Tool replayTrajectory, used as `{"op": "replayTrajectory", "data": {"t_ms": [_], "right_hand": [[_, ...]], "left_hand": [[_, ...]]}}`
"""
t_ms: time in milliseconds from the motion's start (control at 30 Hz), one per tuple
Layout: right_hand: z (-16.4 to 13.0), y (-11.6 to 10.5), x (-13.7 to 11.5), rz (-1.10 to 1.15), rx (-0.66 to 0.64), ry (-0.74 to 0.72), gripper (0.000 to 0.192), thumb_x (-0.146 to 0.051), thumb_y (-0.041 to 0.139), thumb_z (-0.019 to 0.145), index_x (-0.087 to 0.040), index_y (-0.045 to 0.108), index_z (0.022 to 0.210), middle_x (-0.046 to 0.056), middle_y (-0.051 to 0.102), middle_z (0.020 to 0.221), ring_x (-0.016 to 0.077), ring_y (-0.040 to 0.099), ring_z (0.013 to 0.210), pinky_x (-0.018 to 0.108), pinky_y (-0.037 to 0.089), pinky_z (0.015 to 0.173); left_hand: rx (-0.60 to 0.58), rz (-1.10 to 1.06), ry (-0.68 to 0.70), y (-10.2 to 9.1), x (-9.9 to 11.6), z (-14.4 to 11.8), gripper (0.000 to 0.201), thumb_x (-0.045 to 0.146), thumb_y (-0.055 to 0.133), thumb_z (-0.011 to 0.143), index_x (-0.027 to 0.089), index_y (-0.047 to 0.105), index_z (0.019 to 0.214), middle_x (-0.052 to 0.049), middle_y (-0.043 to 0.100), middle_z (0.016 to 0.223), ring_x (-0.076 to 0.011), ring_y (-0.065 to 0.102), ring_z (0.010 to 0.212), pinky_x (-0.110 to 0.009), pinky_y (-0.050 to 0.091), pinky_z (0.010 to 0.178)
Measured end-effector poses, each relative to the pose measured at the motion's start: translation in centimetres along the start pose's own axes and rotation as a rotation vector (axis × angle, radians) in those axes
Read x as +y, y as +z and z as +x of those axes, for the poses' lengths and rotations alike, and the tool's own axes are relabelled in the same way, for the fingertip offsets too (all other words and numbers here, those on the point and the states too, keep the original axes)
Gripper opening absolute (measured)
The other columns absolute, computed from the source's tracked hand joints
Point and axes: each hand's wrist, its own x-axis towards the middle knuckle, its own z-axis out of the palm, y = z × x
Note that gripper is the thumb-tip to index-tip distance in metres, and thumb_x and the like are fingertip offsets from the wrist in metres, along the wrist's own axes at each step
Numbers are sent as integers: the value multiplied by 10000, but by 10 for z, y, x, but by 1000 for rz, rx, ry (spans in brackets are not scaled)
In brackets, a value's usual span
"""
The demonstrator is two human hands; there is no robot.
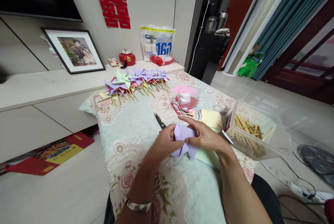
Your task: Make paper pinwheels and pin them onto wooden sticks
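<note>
Between my two hands is a purple paper pinwheel point(184, 132), its blades partly folded in toward the middle. My left hand point(165, 142) pinches it from the left, thumb lying near the centre. From the right my right hand point(202, 134) grips it, thumb also close to the middle and index finger stretched out over the top. Whether a pin sits at the centre is hidden by the fingers. Just beyond my left hand lies a pair of scissors point(159, 121), handles partly covered. Sheets of pale green paper point(207, 158) lie under my right hand.
Finished pinwheels on sticks point(142, 79) lie along the table's far side. A clear round tub point(188, 96) stands on patterned paper point(180, 108), beside yellow paper point(211, 118). To the right, a plastic bin point(261, 147) holds many sticks point(247, 128). A framed photo point(75, 50) leans behind.
</note>
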Motion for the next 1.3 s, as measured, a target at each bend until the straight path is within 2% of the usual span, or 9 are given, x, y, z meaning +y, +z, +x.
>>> {"op": "replayTrajectory", "data": {"t_ms": [100,200,333,500,600,867,1100,1200,1300], "right_hand": [[1,0,2,145,13,30,840,-95,658,672,-238,466,1477,25,684,930,166,586,725,235,450,576],[4,1,2,328,40,71,865,-134,669,669,-207,417,1493,-4,661,845,144,556,649,233,427,551],[9,6,0,463,170,60,854,-163,693,651,-191,431,1464,-7,664,841,142,567,648,239,428,561],[18,19,2,523,345,63,873,-186,726,624,-136,430,1443,-8,660,816,145,579,654,249,449,583],[21,28,2,529,390,49,849,-201,735,636,-142,442,1431,3,675,846,145,583,654,252,442,587],[22,39,2,518,418,10,768,-189,735,679,-179,493,1408,32,712,935,167,620,722,263,466,618],[24,42,4,557,433,-13,684,-182,760,651,-190,578,1310,57,721,1093,210,663,912,302,504,775],[22,39,6,565,360,-16,602,-202,763,685,-198,616,1269,42,731,1027,198,664,853,298,503,737],[21,33,11,611,320,-13,583,-235,774,714,-197,617,1274,10,718,860,169,649,735,280,487,657]], "left_hand": [[-1,-98,12,-2,0,-1,473,232,848,575,152,630,987,-107,759,901,-233,717,749,-323,555,699],[22,-190,56,-4,2,-3,447,375,807,697,137,643,1039,-107,746,875,-208,699,715,-299,543,668],[54,-258,85,-3,7,-6,441,466,731,766,140,682,1059,-108,729,914,-193,672,736,-283,538,643],[76,-279,104,7,6,-5,529,340,846,632,145,671,1091,-87,746,915,-185,677,704,-282,532,652],[127,-310,131,14,2,-2,503,269,844,614,140,687,1074,-95,764,947,-216,711,791,-293,537,719],[234,-350,151,11,-9,8,481,269,841,620,104,718,1054,-103,785,910,-261,734,815,-332,549,748],[276,-316,154,7,-11,11,504,271,843,598,92,719,1052,-123,783,910,-280,735,814,-373,553,780],[294,-287,149,6,-9,7,486,277,830,610,83,716,1040,-125,781,894,-270,730,786,-363,553,763],[295,-301,138,3,-5,4,474,271,823,607,78,705,1024,-120,781,884,-269,728,798,-348,552,755]]}}
